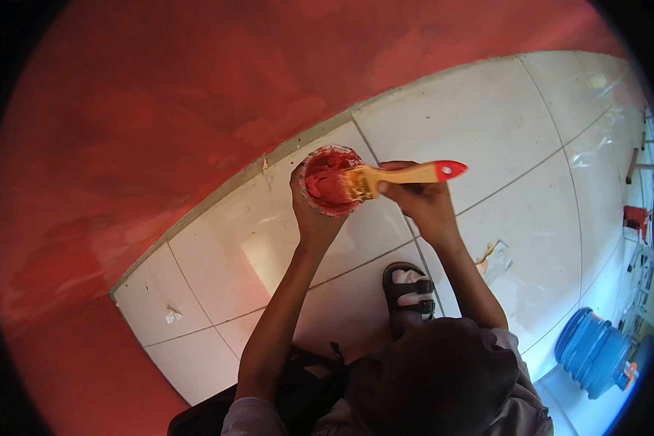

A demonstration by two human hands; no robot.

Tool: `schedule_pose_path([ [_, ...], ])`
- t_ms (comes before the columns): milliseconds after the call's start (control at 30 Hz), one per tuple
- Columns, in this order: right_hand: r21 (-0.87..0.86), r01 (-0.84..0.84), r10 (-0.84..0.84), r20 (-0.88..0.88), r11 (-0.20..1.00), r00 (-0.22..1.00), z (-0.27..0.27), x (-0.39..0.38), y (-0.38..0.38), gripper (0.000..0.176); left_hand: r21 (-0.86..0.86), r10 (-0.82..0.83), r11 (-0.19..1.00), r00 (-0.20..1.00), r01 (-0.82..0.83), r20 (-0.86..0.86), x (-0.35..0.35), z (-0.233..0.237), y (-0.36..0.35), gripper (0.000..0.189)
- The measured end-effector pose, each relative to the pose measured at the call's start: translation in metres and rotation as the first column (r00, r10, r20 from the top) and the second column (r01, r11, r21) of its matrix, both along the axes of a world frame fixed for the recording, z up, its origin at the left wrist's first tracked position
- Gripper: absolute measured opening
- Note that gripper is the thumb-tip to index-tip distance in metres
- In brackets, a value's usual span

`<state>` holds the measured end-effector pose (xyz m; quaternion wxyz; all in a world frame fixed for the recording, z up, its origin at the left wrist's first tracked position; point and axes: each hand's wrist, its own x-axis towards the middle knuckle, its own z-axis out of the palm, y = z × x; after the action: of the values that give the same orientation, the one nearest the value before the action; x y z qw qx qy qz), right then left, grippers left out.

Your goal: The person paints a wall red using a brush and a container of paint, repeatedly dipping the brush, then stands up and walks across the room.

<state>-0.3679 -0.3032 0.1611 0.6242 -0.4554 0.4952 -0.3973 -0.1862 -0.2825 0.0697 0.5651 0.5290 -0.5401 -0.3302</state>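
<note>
Left hand (315,221) wrapped round cup (332,214) of red paint (321,180), brush (410,174) at its mouth, right hand (427,207) gripping that, all held above white tiles (479,131); overloaded bristles (344,186) or a tipped cup could drip on them.

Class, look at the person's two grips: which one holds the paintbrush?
The right grip: it holds the paintbrush with the red-tipped handle, whereas the left grip holds the cup of red paint.
</note>
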Motion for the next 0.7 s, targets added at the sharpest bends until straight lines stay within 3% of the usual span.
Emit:
schedule_pose_path([
  [33,0.160,0.004,0.000,-0.025,0.987,1.000,0.005,-0.010,-0.002,0.030,0.007,0.008,1.000,1.000,-0.008,0.001,0.001,0.004,-0.001,0.090],
  [133,0.225,0.107,-0.155,0.207,0.968,0.966,-0.011,-0.016,0.000,0.033,-0.074,0.040,0.996,0.995,-0.047,-0.088,-0.008,-0.008,-0.004,0.095],
  [233,0.330,0.143,-0.269,0.375,0.933,0.887,-0.021,-0.015,0.003,0.038,-0.018,0.096,0.995,0.995,-0.095,0.039,-0.008,-0.008,-0.002,0.092],
  [367,0.433,0.027,-0.315,0.611,0.901,0.726,-0.036,-0.010,0.004,0.031,0.059,0.078,0.995,0.992,-0.084,0.096,-0.004,-0.001,-0.004,0.092],
  [400,0.446,-0.020,-0.310,0.652,0.895,0.692,-0.039,-0.009,0.002,0.030,0.088,0.063,0.994,0.998,-0.063,0.012,-0.003,-0.002,-0.007,0.092],
  [433,0.467,-0.024,-0.333,0.665,0.884,0.669,-0.040,-0.009,-0.002,0.033,0.118,0.048,0.992,0.996,-0.039,-0.075,-0.003,-0.005,-0.010,0.092],
  [500,0.514,-0.034,-0.384,0.681,0.857,0.624,-0.041,-0.007,-0.005,0.038,0.105,0.055,0.993,0.996,-0.046,-0.075,-0.006,-0.001,-0.014,0.091],
  [567,0.490,-0.079,-0.341,0.705,0.868,0.622,-0.039,-0.011,-0.012,0.039,0.019,0.109,0.994,0.989,-0.112,0.104,-0.009,0.012,-0.012,0.090],
  [700,0.470,-0.077,-0.307,0.683,0.879,0.662,-0.018,-0.009,-0.018,0.039,0.047,0.117,0.991,0.989,-0.122,0.092,-0.013,0.027,-0.012,0.090],
])
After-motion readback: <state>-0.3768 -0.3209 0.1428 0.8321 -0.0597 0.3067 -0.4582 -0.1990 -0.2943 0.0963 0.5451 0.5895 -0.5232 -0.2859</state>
